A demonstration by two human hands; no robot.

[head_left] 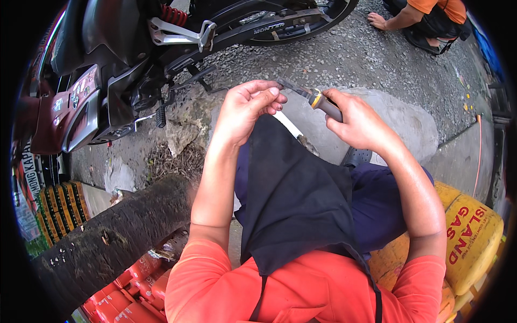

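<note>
My right hand (356,119) is wrapped round the grey handle of a hand tool (329,107). It has a yellow collar and a narrow dark metal end; its exact kind is unclear. That metal end reaches my left hand (253,107), close to the thumb and index finger. My left fingers are closed in a pinch. From beneath them a slim white stick-like piece (289,125) slants down to the right, ending in a greyish tip over my black apron (296,188). Whatever else the left fingertips grip is hidden.
A dark motorcycle (107,81) stands at the left and top. A person's hand (378,21) rests on the gravel at the upper right. Beside me lie a thick dark log (118,231), red cylinders (137,290) and a yellow gas cylinder (474,242). A flat rock (398,116) lies ahead.
</note>
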